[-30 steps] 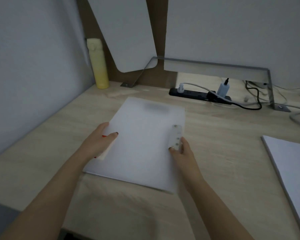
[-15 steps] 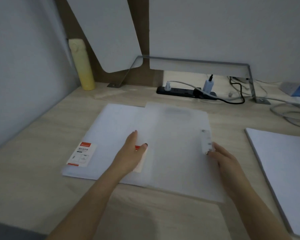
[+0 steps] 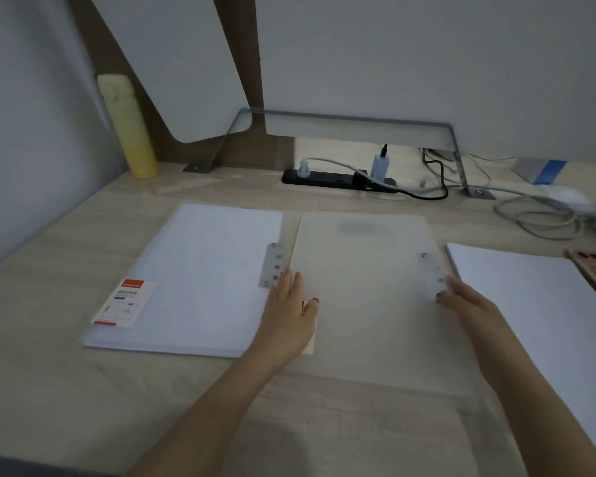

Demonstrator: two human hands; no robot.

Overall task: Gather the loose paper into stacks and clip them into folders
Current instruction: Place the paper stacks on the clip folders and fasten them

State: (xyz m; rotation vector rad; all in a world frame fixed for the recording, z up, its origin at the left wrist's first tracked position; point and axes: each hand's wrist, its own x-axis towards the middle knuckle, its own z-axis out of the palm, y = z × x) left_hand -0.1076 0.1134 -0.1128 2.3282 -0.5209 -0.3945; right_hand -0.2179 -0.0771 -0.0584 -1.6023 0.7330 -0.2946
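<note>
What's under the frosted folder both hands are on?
Desk wood shows through the frosted folder; a red-edged label shows by the left hand. That hand hides whether its left edge overlaps the folder stack.

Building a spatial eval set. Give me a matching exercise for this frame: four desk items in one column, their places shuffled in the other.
Things:
1. yellow bottle
2. power strip
3. paper stack
4. translucent folder

Places:
A. between the left hand and the right hand
B. back left, by the wall
C. right of the right hand
D. back centre, plugs in it

Pairs: 1-B, 2-D, 3-C, 4-A
</note>
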